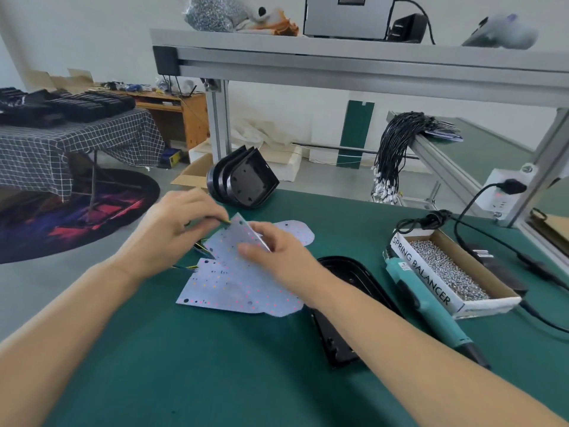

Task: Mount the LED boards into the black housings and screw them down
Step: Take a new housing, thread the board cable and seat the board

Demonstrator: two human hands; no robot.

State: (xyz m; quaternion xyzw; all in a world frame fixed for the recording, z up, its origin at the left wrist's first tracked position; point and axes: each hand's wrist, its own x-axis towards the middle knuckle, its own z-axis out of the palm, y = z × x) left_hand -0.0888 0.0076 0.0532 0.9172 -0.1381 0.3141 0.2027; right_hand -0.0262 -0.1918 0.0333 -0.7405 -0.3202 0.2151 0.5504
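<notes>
A pile of white LED boards (234, 288) lies on the green mat, with thin wires sticking out at their left side. The top LED board (237, 238) is tilted up off the pile. My left hand (175, 229) pinches its far left corner by the wires. My right hand (277, 254) grips its right edge with thumb and fingers. An open black housing (348, 272) lies flat just right of the pile, partly hidden under my right forearm. A stack of black housings (243, 180) stands on edge at the mat's far side.
A teal electric screwdriver (428, 303) lies right of the housing. Beside it stands a cardboard box of screws (449, 269) labelled SPRING BALANCER. Black power cables (492, 238) run along the right. A bundle of black wires (397, 143) hangs off the aluminium frame behind.
</notes>
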